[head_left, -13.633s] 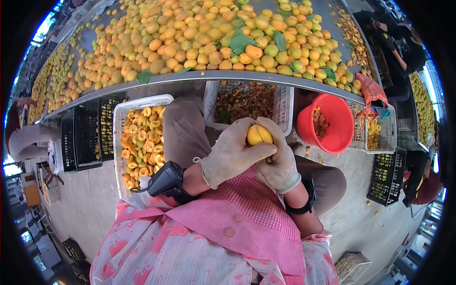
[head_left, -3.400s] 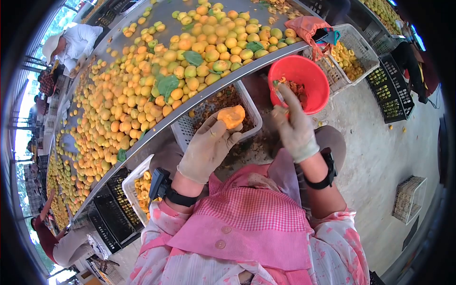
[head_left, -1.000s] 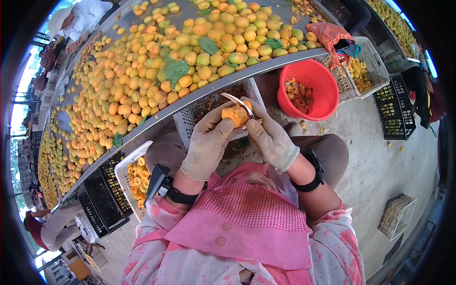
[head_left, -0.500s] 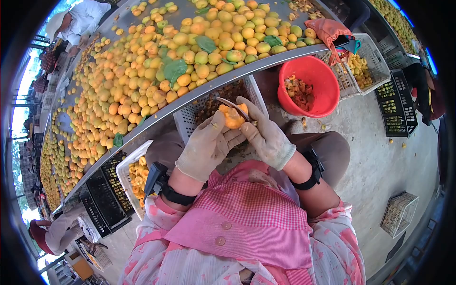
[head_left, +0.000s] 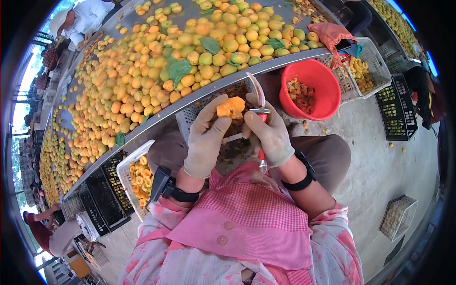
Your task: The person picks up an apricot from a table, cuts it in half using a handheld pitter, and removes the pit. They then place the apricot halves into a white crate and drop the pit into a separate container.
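Note:
My gloved left hand (head_left: pixel 205 137) grips a peeled orange apricot (head_left: pixel 231 108) between thumb and fingers. Its flesh looks cut and uneven. My gloved right hand (head_left: pixel 270 135) is closed around the red handle of a curved knife (head_left: pixel 258 90). The blade points up, away from me, beside the apricot and apart from it. A small metal crosspiece sits below the blade, and a shiny metal end sticks out under my hand. Beneath both hands is a white crate (head_left: pixel 186 121) with brownish scraps, partly hidden by them.
A metal-edged table (head_left: pixel 209 88) bears heaped apricots (head_left: pixel 142 71) and some leaves. To the right stand a red tub (head_left: pixel 332 90) of scraps and a crate of cut fruit (head_left: pixel 375 52). At left is a white crate (head_left: pixel 124 171) of apricot pieces. A person in white (head_left: pixel 90 19) is across the table.
The knife has swung away from the apricot, its blade turning upright and its red handle coming into view. My hands have moved slightly apart, the left still holding the apricot.

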`<state>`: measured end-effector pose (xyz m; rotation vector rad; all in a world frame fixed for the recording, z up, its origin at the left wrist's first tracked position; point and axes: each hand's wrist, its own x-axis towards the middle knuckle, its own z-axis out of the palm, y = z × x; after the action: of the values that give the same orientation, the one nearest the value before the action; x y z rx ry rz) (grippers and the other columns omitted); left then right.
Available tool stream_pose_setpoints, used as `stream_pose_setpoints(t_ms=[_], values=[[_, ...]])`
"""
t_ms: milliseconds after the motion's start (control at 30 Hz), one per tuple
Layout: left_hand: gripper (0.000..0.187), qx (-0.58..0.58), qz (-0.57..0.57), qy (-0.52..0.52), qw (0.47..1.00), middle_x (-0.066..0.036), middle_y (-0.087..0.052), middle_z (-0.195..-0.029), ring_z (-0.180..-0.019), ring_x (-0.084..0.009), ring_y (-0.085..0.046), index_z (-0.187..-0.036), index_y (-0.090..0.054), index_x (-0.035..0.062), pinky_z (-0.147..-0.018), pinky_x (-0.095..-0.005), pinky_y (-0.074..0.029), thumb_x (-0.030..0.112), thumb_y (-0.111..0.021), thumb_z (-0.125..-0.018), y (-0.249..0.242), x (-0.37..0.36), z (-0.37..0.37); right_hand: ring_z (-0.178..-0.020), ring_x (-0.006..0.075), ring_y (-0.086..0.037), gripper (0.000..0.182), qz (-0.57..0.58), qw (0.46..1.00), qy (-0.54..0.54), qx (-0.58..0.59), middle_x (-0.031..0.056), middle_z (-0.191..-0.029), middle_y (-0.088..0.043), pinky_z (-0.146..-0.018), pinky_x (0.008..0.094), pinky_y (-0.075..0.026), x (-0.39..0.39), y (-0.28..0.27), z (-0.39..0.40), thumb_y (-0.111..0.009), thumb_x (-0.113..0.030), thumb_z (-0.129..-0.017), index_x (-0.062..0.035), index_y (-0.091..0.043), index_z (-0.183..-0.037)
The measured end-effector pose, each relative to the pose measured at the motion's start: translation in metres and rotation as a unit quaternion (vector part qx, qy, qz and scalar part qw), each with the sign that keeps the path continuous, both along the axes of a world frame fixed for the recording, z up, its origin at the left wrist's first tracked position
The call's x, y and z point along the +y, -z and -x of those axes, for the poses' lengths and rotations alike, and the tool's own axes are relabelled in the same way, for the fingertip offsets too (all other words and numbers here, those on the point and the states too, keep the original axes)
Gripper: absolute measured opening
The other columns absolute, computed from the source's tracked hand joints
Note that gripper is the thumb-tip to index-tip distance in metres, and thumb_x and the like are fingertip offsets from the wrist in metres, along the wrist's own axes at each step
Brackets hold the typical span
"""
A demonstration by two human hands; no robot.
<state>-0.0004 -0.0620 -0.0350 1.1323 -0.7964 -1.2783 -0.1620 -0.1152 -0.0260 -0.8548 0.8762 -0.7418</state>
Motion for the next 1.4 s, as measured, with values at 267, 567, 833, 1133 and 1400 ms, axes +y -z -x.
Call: stream_pose_setpoints(t_ms=[267, 567, 833, 1133, 1400], values=[[0.041, 0.029, 0.009, -0.025, 0.999, -0.011, -0.058, -0.128, -0.115, -0.0179, -0.056, -0.140, -0.044, -0.0022, -0.100, -0.0337, -0.047, 0.009, -0.050, -0.101, 0.004, 0.000, 0.004, -0.044, 0.0094, -0.051, 0.060, 0.010, 1.000, -0.004, 0.002, 0.0065, -0.080, -0.066, -0.039, 0.0222, -0.040, -0.006, -0.006, -0.016, -0.064, -0.013, -0.084, 0.0002, -0.041, -0.138], [0.040, 0.237, 0.020, -0.022, 0.971, -0.007, -0.057, -0.132, -0.121, -0.0178, -0.055, -0.137, -0.049, 0.0045, -0.102, -0.0336, -0.043, 0.023, -0.053, -0.102, 0.026, -0.007, -0.017, -0.045, 0.0093, -0.051, 0.050, -0.006, 1.000, -0.016, -0.009, 0.0074, -0.083, -0.068, -0.041, 0.0220, -0.041, -0.016, 0.010, -0.019, -0.064, -0.016, -0.088, -0.0007, -0.047, -0.133], [0.037, 0.245, 0.007, -0.054, 0.968, -0.005, -0.057, -0.132, -0.122, -0.0157, -0.053, -0.136, -0.050, 0.0053, -0.100, -0.0315, -0.044, 0.017, -0.053, -0.101, 0.027, -0.007, -0.028, -0.047, 0.0084, -0.053, 0.044, 0.041, 0.987, -0.013, 0.153, 0.0075, -0.085, -0.069, -0.042, 0.0217, -0.042, -0.036, 0.037, -0.030, -0.062, -0.016, -0.091, -0.0032, -0.051, -0.131], [0.047, 0.205, 0.010, 0.006, 0.979, -0.010, -0.053, -0.134, -0.122, -0.0195, -0.054, -0.138, -0.046, -0.0002, -0.105, -0.0348, -0.044, 0.004, -0.056, -0.093, 0.001, -0.006, -0.019, -0.087, 0.0387, -0.067, 0.058, 0.425, 0.879, 0.045, 0.214, 0.0218, -0.100, -0.068, -0.077, 0.0416, -0.053, -0.004, 0.043, -0.010, -0.061, -0.011, -0.089, -0.0039, -0.041, -0.143], [0.051, 0.025, -0.007, 0.060, 0.998, -0.009, -0.057, -0.124, -0.112, -0.0166, -0.057, -0.137, -0.044, 0.0008, -0.099, -0.0307, -0.046, -0.001, -0.058, -0.088, -0.005, -0.016, 0.003, -0.068, 0.0344, -0.065, 0.071, 0.523, 0.797, 0.003, 0.302, 0.0177, -0.082, -0.066, -0.060, 0.0423, -0.051, 0.003, 0.037, 0.016, -0.066, -0.013, -0.084, -0.0022, -0.035, -0.147]])
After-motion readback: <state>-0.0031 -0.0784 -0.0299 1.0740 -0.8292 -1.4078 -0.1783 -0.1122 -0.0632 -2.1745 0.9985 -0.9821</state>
